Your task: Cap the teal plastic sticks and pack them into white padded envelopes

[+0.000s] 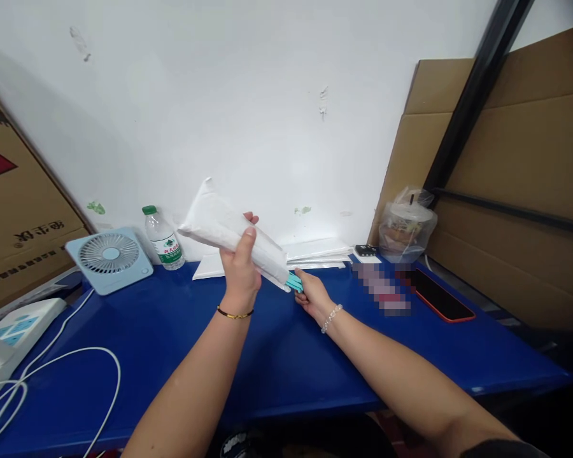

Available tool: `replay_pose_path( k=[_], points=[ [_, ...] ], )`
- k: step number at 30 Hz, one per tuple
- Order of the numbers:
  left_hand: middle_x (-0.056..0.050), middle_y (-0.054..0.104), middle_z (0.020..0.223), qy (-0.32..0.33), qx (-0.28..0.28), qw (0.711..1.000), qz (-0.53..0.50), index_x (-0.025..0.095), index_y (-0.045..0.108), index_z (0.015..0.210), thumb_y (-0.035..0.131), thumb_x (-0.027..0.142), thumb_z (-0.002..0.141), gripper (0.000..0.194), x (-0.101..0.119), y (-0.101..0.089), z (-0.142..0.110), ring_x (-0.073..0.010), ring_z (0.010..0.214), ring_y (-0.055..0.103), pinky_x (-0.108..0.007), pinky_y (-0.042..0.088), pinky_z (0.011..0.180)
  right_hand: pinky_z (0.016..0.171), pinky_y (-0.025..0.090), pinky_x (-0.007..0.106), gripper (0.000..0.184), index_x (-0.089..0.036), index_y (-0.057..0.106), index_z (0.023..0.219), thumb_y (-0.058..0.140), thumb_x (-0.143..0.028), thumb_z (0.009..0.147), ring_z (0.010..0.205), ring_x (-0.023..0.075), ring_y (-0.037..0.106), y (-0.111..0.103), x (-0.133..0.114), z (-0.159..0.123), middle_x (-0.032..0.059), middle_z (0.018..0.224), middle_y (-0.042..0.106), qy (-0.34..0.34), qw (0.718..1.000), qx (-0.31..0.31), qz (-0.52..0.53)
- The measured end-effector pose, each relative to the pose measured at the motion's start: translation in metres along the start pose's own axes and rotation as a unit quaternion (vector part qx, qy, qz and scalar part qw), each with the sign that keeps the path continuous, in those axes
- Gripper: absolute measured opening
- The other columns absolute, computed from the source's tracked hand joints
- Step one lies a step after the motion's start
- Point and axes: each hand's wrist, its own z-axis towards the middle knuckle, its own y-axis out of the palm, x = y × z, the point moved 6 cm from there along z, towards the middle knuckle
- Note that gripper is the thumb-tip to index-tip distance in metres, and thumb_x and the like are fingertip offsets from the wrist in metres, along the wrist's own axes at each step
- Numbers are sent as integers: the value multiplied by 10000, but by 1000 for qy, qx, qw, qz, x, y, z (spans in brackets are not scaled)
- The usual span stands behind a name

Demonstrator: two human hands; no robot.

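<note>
My left hand [241, 264] is closed round a long white bag [214, 219], thumb on top, and holds it tilted above the table. The bag's wide corner points up and left, while its lower right end is open. Thin teal strips [293, 282] stick out of that end. My right hand [312, 294] has its fingers closed on them. How far the strips reach inside the bag is hidden, and I cannot make out exactly what they are. Behind the hands, a stack of flat white packets [318, 251] lies against the wall.
On the blue table [277, 356] stand a light blue fan [109, 257] and a water bottle [165, 238] at left. White cables [117, 369] and a power strip [19, 337] lie front left. A phone [442, 296] and a bagged drink cup [405, 229] are at right, beside cardboard [530, 152].
</note>
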Motion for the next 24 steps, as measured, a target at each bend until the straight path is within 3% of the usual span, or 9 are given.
replay_pose_path(
  k=[5, 9, 14, 19, 21, 24],
  points=[
    [-70, 615, 1131, 8, 59, 997, -44, 193, 646, 1012, 654, 344, 727, 323, 13, -31, 18, -251, 1146, 531, -354, 471, 916, 313, 170, 188, 347, -217, 359, 639, 529, -473, 800, 297, 48, 269, -14, -10, 7, -94, 431, 328, -51, 993, 39, -98],
    [-78, 605, 1148, 5, 102, 994, -26, 179, 645, 1001, 638, 337, 724, 320, 9, -65, 17, -242, 1148, 527, -354, 464, 932, 351, 204, 210, 395, -214, 376, 580, 510, -522, 789, 325, 79, 333, -24, -18, 10, -79, 413, 321, -112, 966, 68, -225],
    [-70, 614, 1089, -7, 183, 983, -13, 164, 626, 980, 592, 323, 724, 303, 6, -113, 8, -209, 1081, 562, -348, 457, 944, 461, 264, 232, 436, -203, 378, 496, 492, -491, 804, 422, 109, 391, -31, -32, 13, -50, 412, 347, -181, 900, 89, -386],
    [-31, 623, 955, -2, 211, 975, -66, 185, 566, 966, 519, 378, 753, 292, 16, -145, 14, -168, 978, 605, -300, 474, 932, 530, 274, 253, 419, -191, 453, 508, 481, -465, 824, 517, 139, 449, -25, -38, 9, -3, 499, 469, -209, 841, 75, -494],
    [-44, 622, 891, -47, 229, 966, -108, 165, 556, 948, 468, 396, 761, 311, 9, -152, 17, -171, 911, 623, -298, 497, 891, 553, 283, 260, 396, -183, 509, 550, 476, -456, 835, 572, 153, 494, -21, -38, 5, 30, 607, 546, -211, 815, 77, -534],
    [-75, 618, 845, -143, 261, 939, -175, 117, 546, 968, 405, 393, 771, 368, -11, -156, 12, -179, 816, 633, -320, 523, 824, 590, 317, 270, 392, -190, 607, 696, 420, -488, 870, 663, 176, 562, -13, -37, -1, 64, 838, 609, -203, 741, 82, -635]
  ],
)
